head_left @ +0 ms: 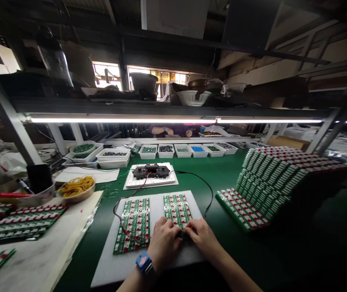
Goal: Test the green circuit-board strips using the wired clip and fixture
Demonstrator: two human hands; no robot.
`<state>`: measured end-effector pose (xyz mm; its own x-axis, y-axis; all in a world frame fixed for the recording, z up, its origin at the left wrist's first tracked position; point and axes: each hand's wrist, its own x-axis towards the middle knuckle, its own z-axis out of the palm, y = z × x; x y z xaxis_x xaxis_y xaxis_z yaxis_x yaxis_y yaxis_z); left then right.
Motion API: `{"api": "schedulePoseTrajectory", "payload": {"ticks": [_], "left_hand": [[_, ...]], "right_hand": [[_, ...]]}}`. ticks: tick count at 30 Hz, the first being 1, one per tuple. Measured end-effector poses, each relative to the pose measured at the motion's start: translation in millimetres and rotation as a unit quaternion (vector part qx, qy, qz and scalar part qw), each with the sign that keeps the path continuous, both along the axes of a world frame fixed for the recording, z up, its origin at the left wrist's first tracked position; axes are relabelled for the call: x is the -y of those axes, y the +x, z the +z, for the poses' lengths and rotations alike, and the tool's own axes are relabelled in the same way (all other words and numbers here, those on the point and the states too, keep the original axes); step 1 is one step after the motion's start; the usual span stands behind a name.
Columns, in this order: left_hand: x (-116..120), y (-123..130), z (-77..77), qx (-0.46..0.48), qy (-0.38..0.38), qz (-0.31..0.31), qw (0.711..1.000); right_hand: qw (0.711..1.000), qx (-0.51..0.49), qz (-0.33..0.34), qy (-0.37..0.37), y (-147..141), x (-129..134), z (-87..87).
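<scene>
Two green circuit board panels with red and white parts lie on a pale mat (106, 263). My left hand (164, 240), with a blue strap (144, 263) round its wrist, is over the near end of the right panel (177, 209), fingers curled down. Close beside it, my right hand (202, 236) has thumb and forefinger pinched at the same end. Whatever the fingertips hold is too small or hidden. Left of my hands is the other panel (133, 223), with thin red and black wires (121, 223) running across its left side.
A black device (151, 171) with wires rests on a white tray (127, 182). Small bins (165, 155) of components line the back. Stacked panels (270, 182) rise on the right. A bowl of yellow bands (77, 187) sits left. Across the bench, a person's hands (169, 132) show.
</scene>
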<state>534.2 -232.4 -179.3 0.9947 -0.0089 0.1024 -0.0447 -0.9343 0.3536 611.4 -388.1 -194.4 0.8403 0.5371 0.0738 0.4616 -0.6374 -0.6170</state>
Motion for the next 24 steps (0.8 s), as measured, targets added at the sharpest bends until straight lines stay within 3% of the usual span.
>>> {"api": "schedulePoseTrajectory", "payload": {"ticks": [6, 14, 18, 24], "left_hand": [[0.2, -0.3, 1.3, -0.001, -0.019, 0.006, 1.000], [1.2, 1.8, 5.2, -0.010, -0.004, -0.001, 1.000], [1.1, 2.3, 3.4, -0.010, -0.039, -0.021, 0.999], [-1.8, 4.7, 1.1, -0.025, -0.076, -0.052, 0.995]], "right_hand": [[0.999, -0.034, 0.027, -0.013, 5.0, -1.2, 11.9], [1.000, -0.013, 0.027, -0.001, 3.9, -0.3, 3.2], [0.999, 0.000, 0.044, 0.013, 6.4, 4.8, -1.6], [0.997, -0.047, 0.058, 0.011, 14.7, 4.5, 7.5]]}}
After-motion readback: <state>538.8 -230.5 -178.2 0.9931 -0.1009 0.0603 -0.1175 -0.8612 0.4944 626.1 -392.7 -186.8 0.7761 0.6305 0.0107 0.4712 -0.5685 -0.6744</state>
